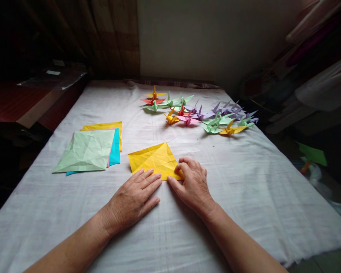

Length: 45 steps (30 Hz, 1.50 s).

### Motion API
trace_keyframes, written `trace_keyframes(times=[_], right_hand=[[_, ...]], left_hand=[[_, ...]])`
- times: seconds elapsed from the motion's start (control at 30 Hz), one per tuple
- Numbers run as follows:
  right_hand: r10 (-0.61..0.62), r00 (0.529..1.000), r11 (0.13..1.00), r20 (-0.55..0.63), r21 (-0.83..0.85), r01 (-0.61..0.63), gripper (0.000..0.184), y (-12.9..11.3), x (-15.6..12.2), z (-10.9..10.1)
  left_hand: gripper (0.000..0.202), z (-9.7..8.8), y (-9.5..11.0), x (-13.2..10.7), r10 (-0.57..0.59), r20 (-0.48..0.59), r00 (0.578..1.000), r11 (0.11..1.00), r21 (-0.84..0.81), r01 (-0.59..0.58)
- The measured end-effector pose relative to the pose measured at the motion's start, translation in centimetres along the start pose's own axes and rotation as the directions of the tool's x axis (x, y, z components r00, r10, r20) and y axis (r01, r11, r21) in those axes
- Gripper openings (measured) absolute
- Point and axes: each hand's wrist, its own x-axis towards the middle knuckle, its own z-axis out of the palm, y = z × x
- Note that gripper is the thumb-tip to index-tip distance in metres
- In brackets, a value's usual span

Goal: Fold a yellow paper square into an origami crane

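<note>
A creased sheet of yellow origami paper (155,159) lies on the cloth in front of me, one corner pointing away. Flat on its near left edge rests my left hand (135,195), fingers stretched out and holding nothing. My right hand (191,184) is curled at the paper's right corner, with thumb and forefinger closed on the near edge there. The fingers partly hide that corner. Left of the yellow sheet is a pile of creased papers, a pale green sheet (88,149) on top, with blue (114,149), pink and yellow (102,126) edges showing beneath.
Several folded paper cranes in green (216,123), purple, red, orange and pink (188,120) stand at the back right. A white cloth (250,212) covers the table. A reddish wooden surface (14,102) with a clear plastic bag (65,77) is at the left; fabric hangs at the right.
</note>
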Motion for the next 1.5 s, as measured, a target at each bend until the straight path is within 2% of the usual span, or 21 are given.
trace_keyframes(times=[0.17,0.37,0.53,0.7,0.8,0.97,1.07,1.27,1.37,1.5], right_hand=[[0.023,0.999,1.0,0.023,0.006,-0.024,0.017,-0.1,0.1,0.2],[0.043,0.996,0.998,0.079,0.052,-0.047,0.015,1.4,-0.3,-0.4],[0.057,0.992,0.996,0.116,0.063,-0.064,0.014,2.3,-0.4,-0.7],[0.092,0.969,0.993,0.23,0.048,-0.106,0.026,2.4,0.1,-1.3],[0.11,0.961,0.992,0.253,0.034,-0.122,0.034,2.3,0.3,-1.5],[0.105,0.975,0.994,0.196,0.016,-0.11,0.035,2.2,0.2,-1.1],[0.089,0.985,0.995,0.149,0.03,-0.095,0.028,2.0,-0.1,-0.7],[0.038,0.997,0.988,0.069,0.15,-0.048,0.017,1.4,-1.1,-0.7],[-0.007,0.998,0.972,0.068,0.233,-0.009,0.022,1.3,-1.4,-0.7],[-0.105,0.992,0.967,0.076,0.241,0.084,0.044,1.9,-0.3,-0.6]], left_hand=[[0.04,0.1,-0.1,0.0,-0.005,-0.015,1.0,1.0,-0.026,0.005],[0.036,-0.6,-1.4,-0.7,0.007,-0.002,1.0,1.0,0.016,-0.007],[0.033,-2.2,-3.0,-1.5,-0.039,0.051,0.998,0.996,0.082,0.035],[0.029,-4.1,-3.5,-1.9,-0.117,0.18,0.977,0.989,0.11,0.099],[0.027,-4.7,-3.4,-2.1,-0.134,0.201,0.97,0.988,0.104,0.115],[0.023,-4.6,-2.9,-2.0,-0.137,0.139,0.981,0.986,0.116,0.121],[0.025,-4.0,-2.3,-1.7,-0.124,0.071,0.99,0.981,0.162,0.111],[0.027,-2.4,-1.3,-0.6,-0.112,-0.069,0.991,0.959,0.255,0.126],[0.025,-1.8,-1.2,-0.2,-0.072,-0.126,0.989,0.957,0.27,0.104],[0.021,-1.3,-1.6,0.3,-0.009,-0.122,0.992,0.966,0.257,0.041]])
